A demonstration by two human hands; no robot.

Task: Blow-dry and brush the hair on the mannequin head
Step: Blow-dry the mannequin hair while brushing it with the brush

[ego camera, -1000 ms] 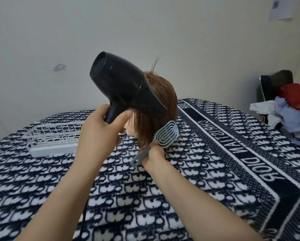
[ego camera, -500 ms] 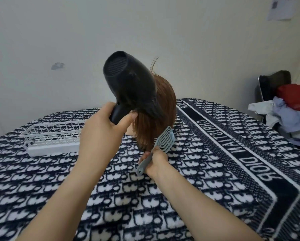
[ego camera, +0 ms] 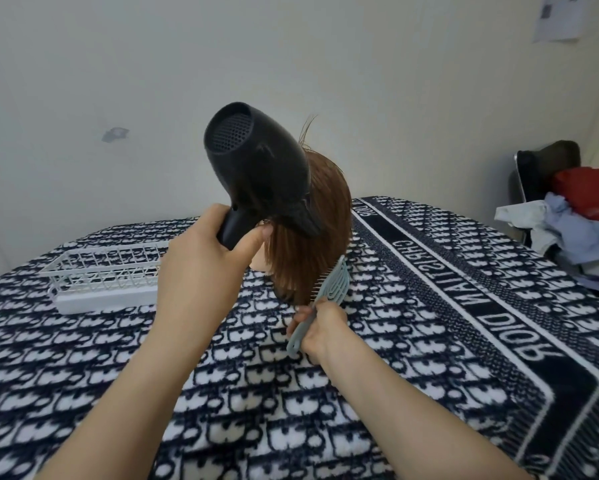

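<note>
Left hand point(ego camera: 201, 271) wraps fingers around the black plastic hairdryer point(ego camera: 260, 174), nozzle angled down the brown mannequin hair point(ego camera: 312, 251); right hand point(ego camera: 320, 325) fingers clench the pale-blue vented brush point(ego camera: 329, 289), bristles catching the ends.

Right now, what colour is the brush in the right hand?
Pale grey-blue; the brush shows in the head view, its only view.

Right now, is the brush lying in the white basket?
No. The right hand holds the brush against the ends of the hair, while the basket stands apart to the left.
</note>
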